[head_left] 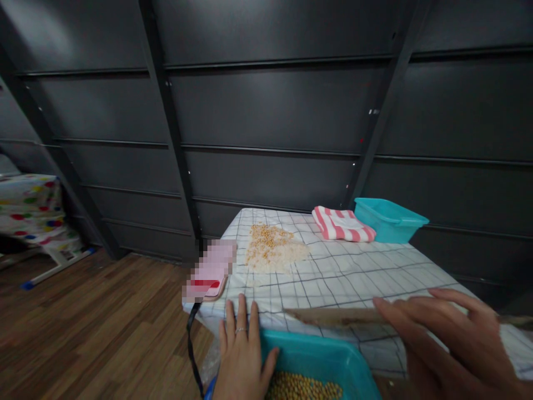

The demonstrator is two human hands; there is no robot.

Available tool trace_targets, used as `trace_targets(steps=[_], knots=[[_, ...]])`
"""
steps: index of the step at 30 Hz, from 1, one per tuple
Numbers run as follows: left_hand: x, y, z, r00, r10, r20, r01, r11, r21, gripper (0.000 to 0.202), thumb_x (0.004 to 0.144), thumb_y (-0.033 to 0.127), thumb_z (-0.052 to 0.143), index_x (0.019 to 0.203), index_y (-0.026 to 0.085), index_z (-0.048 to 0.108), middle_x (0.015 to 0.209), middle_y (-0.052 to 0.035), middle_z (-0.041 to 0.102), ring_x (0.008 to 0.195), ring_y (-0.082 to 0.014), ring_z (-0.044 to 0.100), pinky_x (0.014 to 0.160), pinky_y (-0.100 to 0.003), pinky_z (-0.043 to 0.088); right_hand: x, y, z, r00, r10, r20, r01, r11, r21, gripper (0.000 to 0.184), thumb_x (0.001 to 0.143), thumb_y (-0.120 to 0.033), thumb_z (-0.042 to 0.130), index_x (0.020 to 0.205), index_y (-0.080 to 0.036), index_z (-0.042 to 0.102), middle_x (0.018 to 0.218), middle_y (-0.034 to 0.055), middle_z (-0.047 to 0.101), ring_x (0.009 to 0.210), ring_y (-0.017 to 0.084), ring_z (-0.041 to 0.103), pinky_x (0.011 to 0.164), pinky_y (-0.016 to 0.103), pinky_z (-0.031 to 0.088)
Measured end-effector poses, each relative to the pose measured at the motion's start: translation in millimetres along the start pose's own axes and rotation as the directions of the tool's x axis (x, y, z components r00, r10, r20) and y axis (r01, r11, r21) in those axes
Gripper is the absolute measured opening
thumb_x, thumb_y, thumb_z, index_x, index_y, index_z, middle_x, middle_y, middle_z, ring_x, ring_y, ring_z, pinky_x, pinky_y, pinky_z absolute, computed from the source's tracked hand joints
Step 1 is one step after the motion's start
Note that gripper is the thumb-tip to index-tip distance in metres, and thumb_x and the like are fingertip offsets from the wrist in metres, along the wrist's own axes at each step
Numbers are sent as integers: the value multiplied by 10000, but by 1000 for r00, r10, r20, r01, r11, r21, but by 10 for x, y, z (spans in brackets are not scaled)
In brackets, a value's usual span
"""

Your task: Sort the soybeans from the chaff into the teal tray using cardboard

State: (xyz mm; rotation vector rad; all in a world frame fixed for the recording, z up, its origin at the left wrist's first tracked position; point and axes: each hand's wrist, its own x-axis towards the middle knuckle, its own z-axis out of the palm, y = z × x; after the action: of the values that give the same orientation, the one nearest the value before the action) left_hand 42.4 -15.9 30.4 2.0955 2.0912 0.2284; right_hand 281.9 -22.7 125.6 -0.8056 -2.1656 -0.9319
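Observation:
My left hand (242, 350) lies with its fingers spread on the cloth at the table's near edge, its thumb over the left rim of a teal plastic basin (308, 340). Yellow soybeans (303, 385) cover the basin's visible bottom. My right hand (453, 333) is at the near edge on the right, its fingers bent and partly apart, slightly blurred; nothing shows held in it. A brown strip (333, 315) runs along the edge beside its fingertips; whether it is bare table edge cannot be made out. Soybeans (268, 240) and white rice-like grains (287, 258) lie spread on the table.
A checked white cloth (358, 266) covers the table. Toward the back right are a folded pink-striped towel (343, 223) and a second teal basin (391, 222). A pink phone-like object (212, 269) with a black strap (190, 344) lies at the left edge. Dark panels (270, 111) stand behind.

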Motion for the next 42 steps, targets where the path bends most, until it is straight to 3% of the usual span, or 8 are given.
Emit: trace_targets(steps=[3, 17, 22, 27, 31, 34, 38, 42], knots=[[8, -22, 41, 1000, 14, 1, -14, 1000, 25, 650, 775, 357, 402, 1328, 32, 292, 1426, -203, 115, 1281, -394, 42, 1003, -580, 203, 70, 112, 161, 999, 37, -31, -39, 997, -70, 417, 714, 14, 371, 1025, -201, 545, 707, 16, 576, 643, 157, 505, 730, 389, 337], [13, -74, 17, 999, 17, 32, -17, 1000, 8, 670, 765, 348, 433, 1336, 36, 270, 1422, -204, 81, 1271, -397, 21, 1002, -595, 177, 337, 433, 813, 991, -134, 9, 134, 987, -92, 325, 725, 19, 350, 941, -127, 543, 716, 40, 600, 692, 165, 490, 691, 338, 345], [-8, -141, 81, 999, 31, -30, -32, 999, -14, 660, 746, 319, 465, 1329, 57, 302, 1426, -203, 116, 1271, -405, 25, 988, -608, 206, 498, 118, 696, 988, -147, -46, 147, 989, 6, 313, 737, 28, 360, 951, -111, 542, 737, 51, 607, 695, 158, 469, 706, 336, 350], [-6, -192, 93, 991, 82, -105, -86, 996, -34, 661, 753, 334, 467, 1330, 60, 298, 1418, -217, 136, 1263, -413, 34, 974, -626, 219, 592, -249, 633, 980, -199, -8, 199, 975, 96, 294, 788, -13, 326, 913, -119, 570, 700, 37, 595, 667, 149, 457, 727, 338, 338], [11, -190, 53, 997, 52, -65, -53, 999, -12, 658, 731, 301, 491, 1312, 39, 325, 1406, -237, 149, 1255, -424, 60, 977, -618, 230, 616, -266, 815, 977, -215, 4, 214, 976, 40, 315, 779, 3, 322, 928, -109, 576, 693, 36, 590, 667, 149, 454, 726, 335, 331], [18, -233, 91, 992, 61, -110, -63, 998, -15, 639, 738, 294, 485, 1311, 54, 336, 1408, -232, 159, 1258, -422, 68, 971, -625, 236, 637, -202, 903, 980, -199, 6, 199, 980, -23, 325, 770, 13, 320, 942, -97, 573, 684, 38, 587, 669, 151, 455, 721, 334, 332], [15, -341, 221, 970, 134, -201, -144, 989, -37, 637, 761, 329, 480, 1322, 70, 326, 1417, -233, 137, 1257, -431, 46, 954, -646, 247, 618, -233, 795, 987, -158, -21, 158, 987, 7, 321, 764, 11, 329, 960, -114, 550, 747, 42, 615, 711, 149, 474, 743, 337, 336], [6, -415, 313, 960, 150, -238, -164, 986, -40, 606, 783, 354, 463, 1314, 83, 349, 1423, -228, 180, 1260, -433, 53, 956, -640, 261, 535, -421, 673, 989, -143, 48, 139, 988, 67, 329, 795, -25, 289, 936, -163, 553, 733, 16, 610, 696, 132, 468, 761, 332, 329]])
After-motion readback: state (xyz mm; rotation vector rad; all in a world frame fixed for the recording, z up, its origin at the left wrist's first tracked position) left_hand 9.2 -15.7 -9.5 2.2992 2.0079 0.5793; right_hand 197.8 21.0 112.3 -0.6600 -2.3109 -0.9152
